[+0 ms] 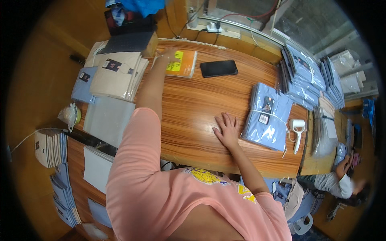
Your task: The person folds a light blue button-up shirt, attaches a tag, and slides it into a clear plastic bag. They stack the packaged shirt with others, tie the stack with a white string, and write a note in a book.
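Observation:
My left arm stretches away to the far side of the table. There my left hand [168,53], its fingers apart, lies on or just over an orange booklet [189,64] with a yellow label. The fingertips are small and a little blurred. My right hand [228,130] rests flat on the wooden tabletop with fingers spread, holding nothing. Just right of it lies a tied bundle of folded light-blue shirts [267,116] in clear plastic. A black phone [219,68] lies right of the booklet.
A white lint roller [297,134] lies beyond the bundle. Wrapped beige garments [114,76] and clear plastic sheets [108,120] fill the left side. More blue shirts [303,76] are stacked at the back right, below a window. Another person [335,182] sits at the far right.

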### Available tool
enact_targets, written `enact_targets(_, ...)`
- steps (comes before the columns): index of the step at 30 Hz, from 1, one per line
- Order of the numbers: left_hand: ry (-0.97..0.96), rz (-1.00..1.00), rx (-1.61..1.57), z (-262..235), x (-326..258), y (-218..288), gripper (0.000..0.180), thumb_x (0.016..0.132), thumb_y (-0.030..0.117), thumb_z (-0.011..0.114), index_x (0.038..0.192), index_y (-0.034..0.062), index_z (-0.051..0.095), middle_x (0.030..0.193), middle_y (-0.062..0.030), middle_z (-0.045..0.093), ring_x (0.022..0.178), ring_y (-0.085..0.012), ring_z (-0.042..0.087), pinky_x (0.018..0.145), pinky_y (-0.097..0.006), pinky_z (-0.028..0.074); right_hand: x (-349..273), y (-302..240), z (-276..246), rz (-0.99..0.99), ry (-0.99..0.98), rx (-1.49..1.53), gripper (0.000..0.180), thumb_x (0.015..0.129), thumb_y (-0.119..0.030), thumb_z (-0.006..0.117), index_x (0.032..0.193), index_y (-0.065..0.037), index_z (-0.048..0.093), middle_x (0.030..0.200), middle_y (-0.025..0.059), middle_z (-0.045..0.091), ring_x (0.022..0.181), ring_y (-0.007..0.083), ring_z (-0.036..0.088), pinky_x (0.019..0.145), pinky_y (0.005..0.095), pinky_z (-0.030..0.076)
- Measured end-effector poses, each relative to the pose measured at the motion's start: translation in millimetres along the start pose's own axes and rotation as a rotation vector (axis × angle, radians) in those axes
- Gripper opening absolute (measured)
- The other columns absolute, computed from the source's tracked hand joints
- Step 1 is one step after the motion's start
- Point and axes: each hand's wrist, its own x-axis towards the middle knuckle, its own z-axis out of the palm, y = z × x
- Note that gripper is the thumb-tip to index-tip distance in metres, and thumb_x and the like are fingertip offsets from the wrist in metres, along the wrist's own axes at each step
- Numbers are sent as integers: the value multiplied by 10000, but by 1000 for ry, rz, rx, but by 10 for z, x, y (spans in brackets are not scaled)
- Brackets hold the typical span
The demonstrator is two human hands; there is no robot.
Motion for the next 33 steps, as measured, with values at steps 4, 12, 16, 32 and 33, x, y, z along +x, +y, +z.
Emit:
enact_targets(4, -282, -95, -211, 249, -106, -92, 927, 667, 580, 694, 1375, 85, 359, 1429, -142, 337, 1330, -341, 269, 1028, -626, 224, -19, -15, 5, -10, 2, 49, 490, 839, -411, 573, 1271, -185, 517, 1365, 141, 404, 1320, 293, 303, 1060, 568, 152)
enact_targets(12, 325, -38, -237, 727, -2161, 865, 767, 774, 546, 621, 1322, 56, 401, 1354, -207, 360, 1283, -381, 295, 988, -603, 268, -42, 44, 43, -4, 43, 47, 492, 834, -402, 575, 1264, -170, 522, 1358, 137, 408, 1320, 289, 295, 1061, 576, 137)
enact_targets(16, 326, 182, -374, 632, -2966, 1491, 638, 837, 404, 598, 1344, 85, 381, 1367, -215, 341, 1280, -415, 284, 984, -626, 255, -44, 51, 38, -6, 71, 71, 442, 837, -325, 568, 1250, -171, 531, 1341, 131, 425, 1314, 281, 306, 1057, 585, 151)
enact_targets(32, 233, 220, -506, 286, -2688, 1348, 325, 803, 20, 527, 1120, -22, 582, 1097, -271, 567, 928, -363, 598, 837, -370, 481, -71, 122, 139, -36, 144, 153, 376, 844, -275, 553, 1196, -143, 564, 1311, 129, 443, 1310, 280, 318, 1067, 582, 132)
enact_targets(33, 200, 192, -596, 275, -2684, 1232, 379, 773, 9, 560, 1151, 11, 583, 1090, -225, 601, 917, -298, 617, 816, -334, 491, -59, 102, 171, -34, 155, 240, 368, 844, -274, 554, 1185, -139, 571, 1296, 127, 458, 1306, 283, 326, 1069, 575, 131)
